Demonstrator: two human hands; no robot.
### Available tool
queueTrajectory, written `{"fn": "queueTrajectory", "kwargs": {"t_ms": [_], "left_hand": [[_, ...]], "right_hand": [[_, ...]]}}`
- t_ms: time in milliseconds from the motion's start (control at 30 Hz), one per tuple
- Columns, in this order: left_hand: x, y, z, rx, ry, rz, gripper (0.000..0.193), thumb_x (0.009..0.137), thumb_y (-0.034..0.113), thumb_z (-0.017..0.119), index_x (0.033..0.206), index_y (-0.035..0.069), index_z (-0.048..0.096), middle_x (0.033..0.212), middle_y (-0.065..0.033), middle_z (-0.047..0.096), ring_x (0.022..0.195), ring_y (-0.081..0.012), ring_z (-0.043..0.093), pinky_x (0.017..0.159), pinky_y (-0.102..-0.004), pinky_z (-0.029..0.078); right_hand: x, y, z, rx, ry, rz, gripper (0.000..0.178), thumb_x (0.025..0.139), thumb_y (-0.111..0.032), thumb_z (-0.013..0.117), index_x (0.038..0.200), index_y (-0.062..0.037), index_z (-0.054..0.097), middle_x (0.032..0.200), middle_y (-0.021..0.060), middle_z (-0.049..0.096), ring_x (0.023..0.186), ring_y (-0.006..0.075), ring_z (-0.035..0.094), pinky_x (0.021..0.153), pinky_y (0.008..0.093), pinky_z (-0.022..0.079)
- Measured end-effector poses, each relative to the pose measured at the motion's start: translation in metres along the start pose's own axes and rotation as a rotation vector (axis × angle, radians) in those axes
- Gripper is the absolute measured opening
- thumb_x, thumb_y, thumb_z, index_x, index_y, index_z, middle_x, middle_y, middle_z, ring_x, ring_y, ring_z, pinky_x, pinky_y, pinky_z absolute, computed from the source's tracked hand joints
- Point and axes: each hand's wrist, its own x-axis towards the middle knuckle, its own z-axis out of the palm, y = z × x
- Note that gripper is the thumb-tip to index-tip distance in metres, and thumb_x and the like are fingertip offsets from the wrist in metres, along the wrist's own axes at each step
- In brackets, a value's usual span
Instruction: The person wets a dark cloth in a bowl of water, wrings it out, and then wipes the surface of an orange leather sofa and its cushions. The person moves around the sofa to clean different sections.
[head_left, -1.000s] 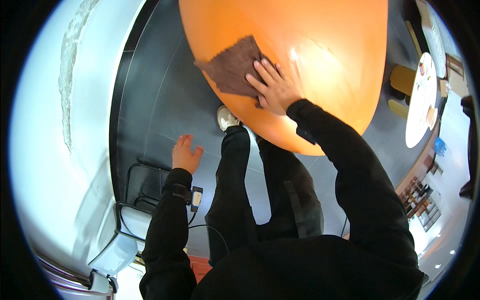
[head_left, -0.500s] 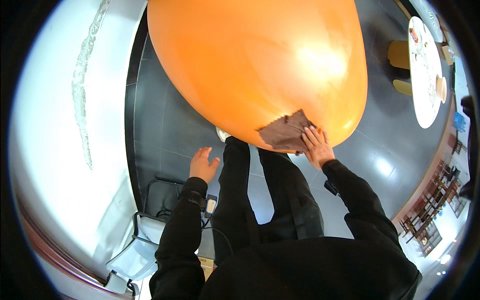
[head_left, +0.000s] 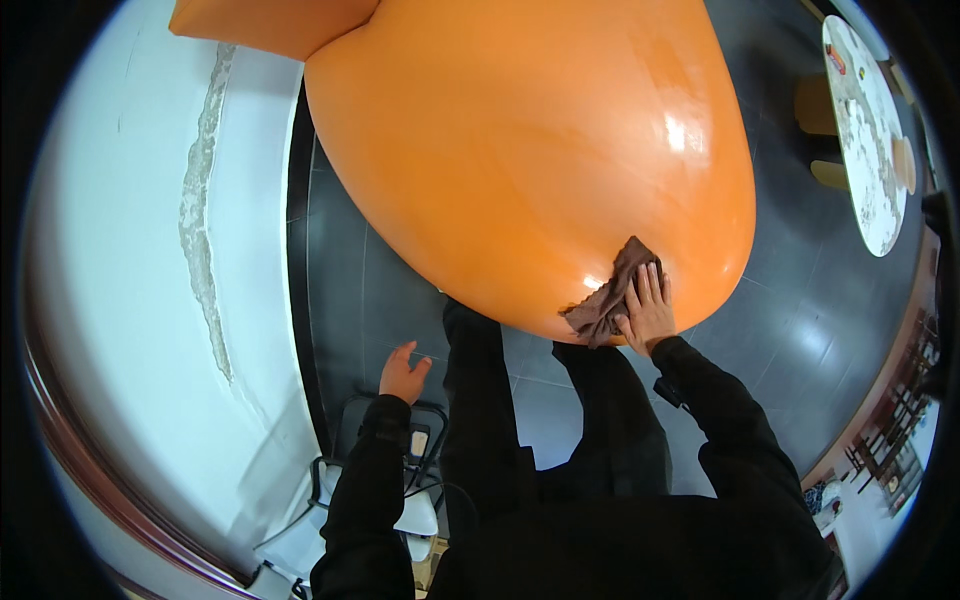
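Observation:
A big, smooth, glossy orange rounded form (head_left: pixel 520 150) fills the upper middle; I cannot tell its kind. A crumpled brown cloth (head_left: pixel 608 305) lies against its near lower edge. My right hand (head_left: pixel 651 312) is pressed flat there at the cloth's right side, fingers stretched out over part of the cloth and the orange surface. My left hand (head_left: pixel 404 376) hangs in the air left of my legs, fingers loosely bent and apart, holding nothing.
Close on the left stands a white wall (head_left: pixel 130 250) with a rough grey streak. Light chairs (head_left: pixel 300 535) with dark frames are at lower left. An oval marble-patterned table (head_left: pixel 862 130) stands far right. Dark grey tiles (head_left: pixel 375 300) cover the floor.
The cloth, spread out before, is now bunched up and sits slightly further right. My right hand has shifted a little right with it. The view has tilted, showing another orange section at upper left.

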Motion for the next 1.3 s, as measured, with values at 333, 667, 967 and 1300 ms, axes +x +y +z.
{"fn": "queueTrajectory", "kwargs": {"t_ms": [333,667,967,1300], "left_hand": [[0.058,-0.013,-0.057,0.008,-0.093,0.008,0.055,0.09,0.032,0.068,0.135,0.001,0.056,0.133,-0.0235,0.058,0.117,-0.0366,0.059,0.096,-0.0404,0.049],[0.081,-0.057,-0.12,-0.011,-0.074,-0.113,0.054,0.092,0.032,0.067,0.135,0.002,0.056,0.134,-0.0212,0.059,0.119,-0.0353,0.059,0.095,-0.0384,0.049],[0.079,-0.065,-0.115,-0.056,-0.055,-0.093,0.054,0.092,0.03,0.067,0.136,0.001,0.055,0.136,-0.0207,0.058,0.126,-0.034,0.055,0.102,-0.0383,0.045],[0.084,-0.027,-0.1,-0.103,-0.04,-0.02,0.054,0.091,0.03,0.068,0.136,0.003,0.055,0.134,-0.0215,0.059,0.118,-0.0338,0.059,0.096,-0.0382,0.048]], "right_hand": [[0.207,-0.108,-0.057,0.126,0.321,0.1,0.081,0.09,-0.045,0.051,0.148,0.009,0.031,0.157,0.0313,0.023,0.15,0.0451,0.012,0.12,0.0569,0.008],[0.416,-0.136,-0.14,-0.118,0.527,-0.011,0.079,0.093,-0.05,0.047,0.15,0.0039,0.032,0.159,0.0228,0.025,0.15,0.0382,0.017,0.12,0.0565,0.013],[0.437,-0.135,-0.157,-0.172,0.464,0.013,0.076,0.095,-0.049,0.046,0.152,-0.0006,0.031,0.161,0.0191,0.026,0.151,0.0335,0.019,0.121,0.0513,0.016],[0.286,-0.108,-0.131,-0.138,0.22,-0.176,0.075,0.089,-0.038,0.052,0.148,0.0056,0.036,0.159,0.0236,0.028,0.15,0.0373,0.02,0.12,0.0532,0.017]]}}
